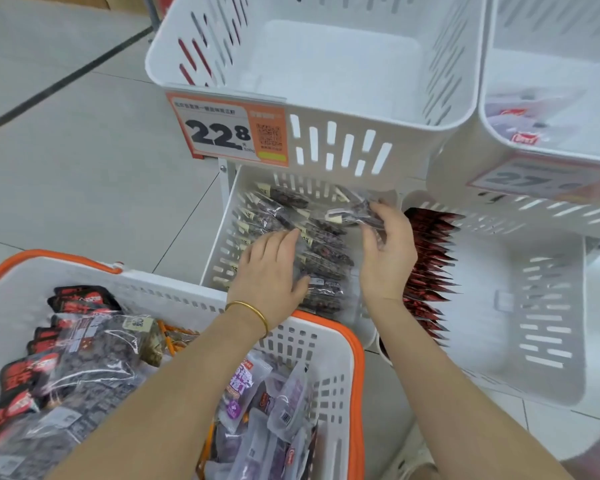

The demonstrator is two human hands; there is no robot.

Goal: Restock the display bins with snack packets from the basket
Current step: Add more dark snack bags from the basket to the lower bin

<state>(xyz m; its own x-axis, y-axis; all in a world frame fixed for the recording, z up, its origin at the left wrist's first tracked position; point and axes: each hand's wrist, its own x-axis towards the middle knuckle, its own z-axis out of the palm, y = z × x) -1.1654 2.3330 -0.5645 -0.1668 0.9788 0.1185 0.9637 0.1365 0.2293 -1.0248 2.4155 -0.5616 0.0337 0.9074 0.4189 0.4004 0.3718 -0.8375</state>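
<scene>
A white lower display bin (222, 237) holds a row of clear packets of dark snacks (326, 261). My left hand (271, 268), with a gold bangle at the wrist, lies flat with straight fingers on the left side of that row. My right hand (385, 247) is over the bin's right side and pinches one clear dark-snack packet (354, 213) at its fingertips. The white basket with an orange rim (355, 344) sits at the lower left, full of mixed snack packets (94, 355) in black-red, clear and purple wrappers.
An empty white upper bin (326, 74) with a 22.8 price tag (227, 129) overhangs the lower bin. To the right, another lower bin (534, 306) holds a row of red-black packets (430, 268). A further upper bin (551, 98) stands at the top right. Grey tiled floor lies left.
</scene>
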